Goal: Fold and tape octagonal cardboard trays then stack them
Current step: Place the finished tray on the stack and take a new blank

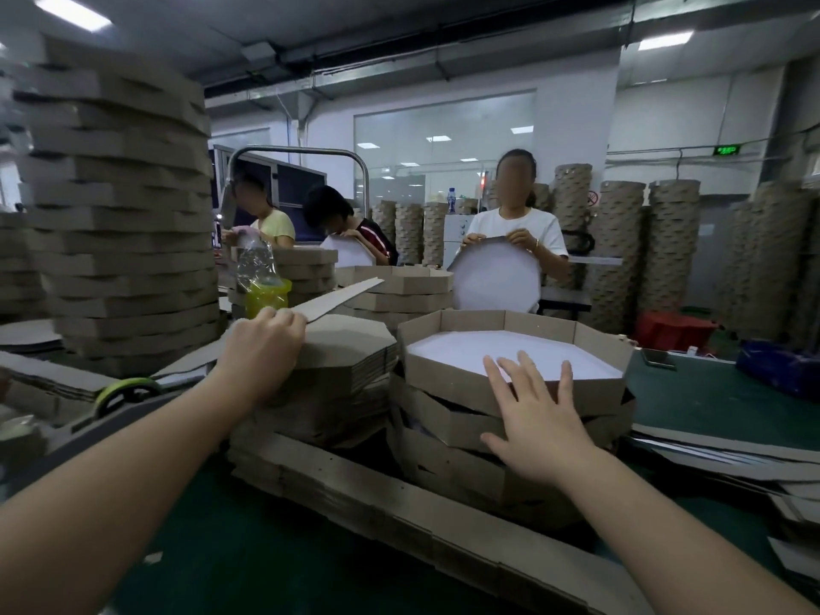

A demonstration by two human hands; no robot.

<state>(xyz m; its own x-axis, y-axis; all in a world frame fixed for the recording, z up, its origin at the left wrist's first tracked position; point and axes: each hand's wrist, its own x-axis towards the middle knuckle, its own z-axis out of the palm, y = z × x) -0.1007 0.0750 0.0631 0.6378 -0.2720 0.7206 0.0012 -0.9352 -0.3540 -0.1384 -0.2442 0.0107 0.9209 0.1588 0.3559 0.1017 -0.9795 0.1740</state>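
Observation:
A folded octagonal tray (pixel 590 339) with a white floor tops a short stack of folded trays (pixel 448 419) at centre right. My right hand (pixel 537 415) hovers with straight, spread fingers over the tray's near wall, holding nothing. To the left lies a pile of flat octagonal blanks (pixel 350 352). My left hand (pixel 264 344) reaches over that pile and its curled fingers grip a flat cardboard piece (pixel 341 295) that juts up and to the right.
A tall column of finished trays (pixel 120 206) stands at the left. A tape dispenser with a green roll (pixel 126 390) sits at lower left. Long flat cardboard strips (pixel 399 494) lie across the green table (pixel 248 552). Three people fold trays opposite, with more stacks behind.

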